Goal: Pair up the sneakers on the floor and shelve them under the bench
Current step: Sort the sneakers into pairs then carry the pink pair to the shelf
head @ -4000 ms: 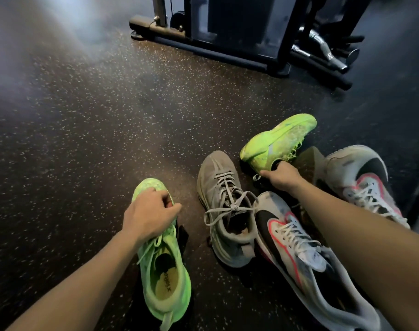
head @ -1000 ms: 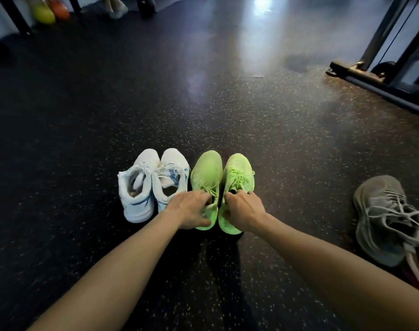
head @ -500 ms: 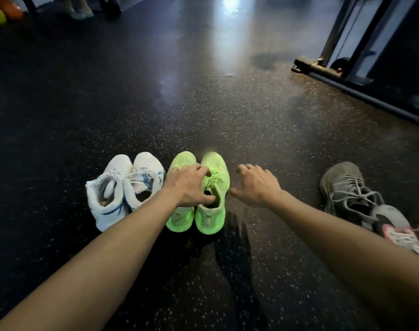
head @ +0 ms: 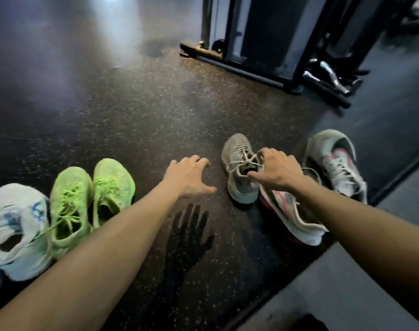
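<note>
Head view: left hand (head: pixel 188 176) hovers above the floor (head: pixel 132 115), grip loose, holding nothing; right hand (head: pixel 276 169) reaches over the grey sneaker (head: pixel 237 163) at right, fingers touching its laces.

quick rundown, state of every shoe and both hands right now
green sneakers: paired side by side, upright on the floor
white and blue sneaker: upright, left of the green pair
grey sneaker: upright, laces loose, unpaired
near white and pink sneaker: tipped on its side against the grey one
far white and pink sneaker: upright, apart from its mate
left hand: open, holding nothing
right hand: over the grey sneaker's opening, grip unclear
</note>
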The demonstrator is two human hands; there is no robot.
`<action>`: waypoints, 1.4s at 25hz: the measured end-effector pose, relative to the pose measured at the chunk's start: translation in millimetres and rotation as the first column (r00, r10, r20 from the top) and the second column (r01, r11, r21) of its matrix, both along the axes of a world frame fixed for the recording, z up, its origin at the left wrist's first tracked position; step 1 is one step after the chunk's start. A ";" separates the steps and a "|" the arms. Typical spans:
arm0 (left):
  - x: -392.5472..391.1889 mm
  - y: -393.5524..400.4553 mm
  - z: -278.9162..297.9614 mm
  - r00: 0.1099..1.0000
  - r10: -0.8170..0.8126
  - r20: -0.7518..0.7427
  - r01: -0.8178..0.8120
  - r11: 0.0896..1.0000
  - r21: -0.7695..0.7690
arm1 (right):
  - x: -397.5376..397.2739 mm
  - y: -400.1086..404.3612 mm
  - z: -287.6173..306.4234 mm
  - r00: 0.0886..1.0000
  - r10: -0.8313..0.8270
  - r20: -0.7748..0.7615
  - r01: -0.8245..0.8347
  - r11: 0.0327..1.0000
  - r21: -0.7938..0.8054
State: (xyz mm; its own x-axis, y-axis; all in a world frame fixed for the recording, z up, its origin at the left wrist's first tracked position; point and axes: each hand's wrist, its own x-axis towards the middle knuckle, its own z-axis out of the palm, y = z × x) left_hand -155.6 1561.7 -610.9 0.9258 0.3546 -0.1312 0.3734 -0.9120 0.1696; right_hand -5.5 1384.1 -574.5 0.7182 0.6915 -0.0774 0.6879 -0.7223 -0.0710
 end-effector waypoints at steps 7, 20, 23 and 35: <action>71.2 -53.5 -15.7 0.989 -0.148 0.007 0.148 0.989 -0.004 | 54.2 -98.7 -5.7 0.965 -0.256 -0.048 0.256 0.967 -0.009; 124.8 -82.1 -60.2 0.980 -0.197 -0.039 0.198 0.979 0.038 | 90.3 -174.1 -69.5 0.842 -0.452 -0.295 0.467 0.884 -0.022; 123.7 -80.7 -64.7 0.986 -0.167 -0.027 0.168 0.984 0.054 | 99.0 -176.7 -83.8 0.787 -0.510 -0.346 0.526 0.849 -0.056; 124.3 -81.3 -70.7 0.993 -0.113 0.026 0.113 0.993 0.018 | 113.0 -166.0 -112.2 0.538 -0.494 -0.682 0.734 0.673 0.092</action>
